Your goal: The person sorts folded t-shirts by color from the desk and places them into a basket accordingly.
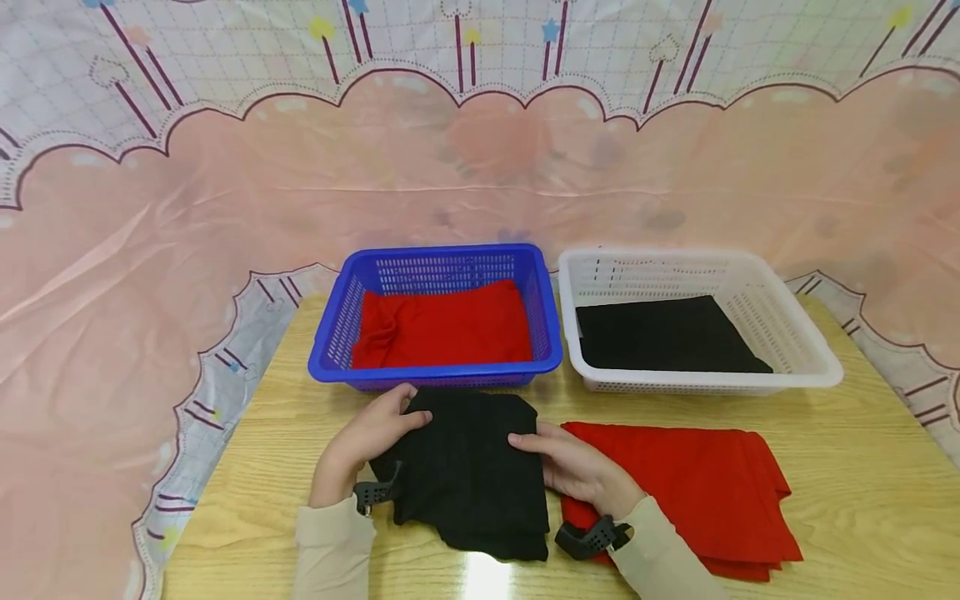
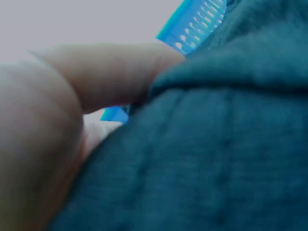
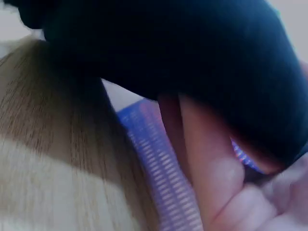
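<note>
A folded black cloth (image 1: 476, 467) hangs between both hands in front of the blue basket, its lower edge uneven. The left hand (image 1: 378, 429) grips its upper left edge, thumb on top. On the opposite side, the right hand (image 1: 581, 467) holds the right edge with the thumb over the front and the other fingers behind. The left wrist view shows the ribbed fabric (image 2: 192, 159) close up, a fold lying by the fingertip. From the right wrist, fingers (image 3: 209, 159) appear beneath the dark cloth (image 3: 168, 48), above the wooden table.
Behind the hands stands a blue basket (image 1: 435, 373) with red cloth (image 1: 457, 325) in it. To its right, a white basket (image 1: 705, 380) contains black cloth (image 1: 660, 337). Folded red cloth (image 1: 690, 492) lies on the wooden table (image 1: 862, 483), partly under the right forearm. A patterned curtain (image 1: 450, 183) hangs behind.
</note>
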`<action>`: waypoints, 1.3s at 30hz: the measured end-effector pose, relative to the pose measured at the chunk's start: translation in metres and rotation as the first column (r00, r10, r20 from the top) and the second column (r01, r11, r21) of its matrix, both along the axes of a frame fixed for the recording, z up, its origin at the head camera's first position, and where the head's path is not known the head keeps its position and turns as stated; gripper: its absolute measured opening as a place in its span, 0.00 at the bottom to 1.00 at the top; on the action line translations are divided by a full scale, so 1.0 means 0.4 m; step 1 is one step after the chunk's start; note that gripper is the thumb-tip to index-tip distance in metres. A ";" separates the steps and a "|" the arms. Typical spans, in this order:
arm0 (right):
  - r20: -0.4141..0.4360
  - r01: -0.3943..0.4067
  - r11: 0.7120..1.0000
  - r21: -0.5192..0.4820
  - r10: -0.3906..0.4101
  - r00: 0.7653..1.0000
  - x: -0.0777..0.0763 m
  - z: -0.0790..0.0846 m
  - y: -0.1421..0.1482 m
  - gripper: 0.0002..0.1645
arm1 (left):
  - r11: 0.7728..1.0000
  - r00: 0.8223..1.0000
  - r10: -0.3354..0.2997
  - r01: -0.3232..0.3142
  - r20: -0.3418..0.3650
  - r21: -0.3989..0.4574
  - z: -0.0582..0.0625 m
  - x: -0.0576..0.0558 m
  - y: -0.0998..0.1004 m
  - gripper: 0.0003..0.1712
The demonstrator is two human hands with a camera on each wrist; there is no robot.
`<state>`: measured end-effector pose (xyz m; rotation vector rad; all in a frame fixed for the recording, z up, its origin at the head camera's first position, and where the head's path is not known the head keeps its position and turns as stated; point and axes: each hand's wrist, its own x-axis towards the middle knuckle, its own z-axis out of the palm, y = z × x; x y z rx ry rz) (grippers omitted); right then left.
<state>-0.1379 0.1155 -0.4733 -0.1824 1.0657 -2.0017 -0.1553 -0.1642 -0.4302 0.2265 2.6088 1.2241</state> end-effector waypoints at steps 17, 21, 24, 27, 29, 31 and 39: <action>-0.083 0.006 1.000 0.000 -0.006 0.997 0.009 0.029 0.015 0.27 | 0.991 0.999 -0.033 0.031 0.010 0.126 0.009 -0.003 0.000 0.20; -0.092 -0.012 0.998 -0.064 0.006 0.996 0.008 0.042 0.023 0.28 | 0.982 0.995 -0.075 0.064 0.059 0.175 0.010 -0.002 -0.010 0.39; -0.101 -0.014 0.994 -0.105 0.003 0.995 0.006 0.055 0.031 0.29 | 0.955 0.987 -0.115 0.077 0.115 0.288 0.018 0.001 -0.018 0.47; -0.123 -0.003 0.990 -0.141 -0.015 0.992 0.006 0.069 0.039 0.28 | 0.880 0.970 -0.188 0.095 0.157 0.465 0.031 0.007 -0.021 0.46; -0.140 0.002 0.986 -0.169 -0.026 0.990 0.006 0.078 0.044 0.27 | 0.809 0.956 -0.251 0.119 0.154 0.575 0.040 0.010 -0.020 0.41; -0.162 0.007 0.980 -0.198 -0.040 0.986 0.005 0.084 0.049 0.25 | 0.739 0.942 -0.308 0.149 0.133 0.657 0.045 0.012 -0.019 0.37; -0.084 0.155 0.966 -0.206 -0.176 0.981 0.006 0.127 0.068 0.16 | 0.598 0.914 -0.405 0.265 -0.001 0.756 0.065 0.003 0.010 0.35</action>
